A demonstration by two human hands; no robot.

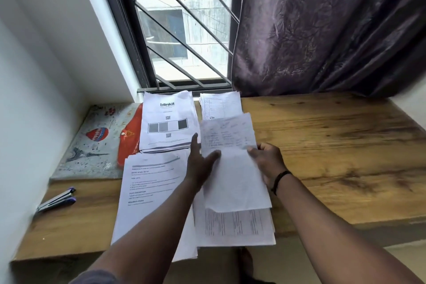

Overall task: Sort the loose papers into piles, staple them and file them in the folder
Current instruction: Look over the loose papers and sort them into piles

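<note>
Papers lie in several piles on a wooden desk (322, 145) below a barred window (184, 30), and all sit toward the desk's left half. At the far left, near the desk's left edge, a purple-tipped stapler (56, 200) lies on its side. Behind it, in the back left corner against the wall, rests a patterned folder (92, 145) printed with a hot-air balloon, with an orange sleeve (129, 138) lying on its right side. Next comes the blinkit pile (168, 122) at the back edge under the window, and in front of it the typed-text pile (147, 196), whose lower end overhangs the front edge. The left hand (200, 164) reaches forward between these piles and the held sheet; its fingers are straight and spread, thumb touching that sheet's left edge, gripping nothing. The held sheet (232, 168), creased across its middle with faint handwriting on the upper half, is lifted above the front pile (235, 228), which reaches the desk's front edge. Behind it, at the back edge, sits the table-printed pile (219, 104). The right hand (267, 161), a black band at its wrist, pinches the held sheet's right edge with curled fingers. A dark purple curtain (322, 30) hangs over the right back edge.
</note>
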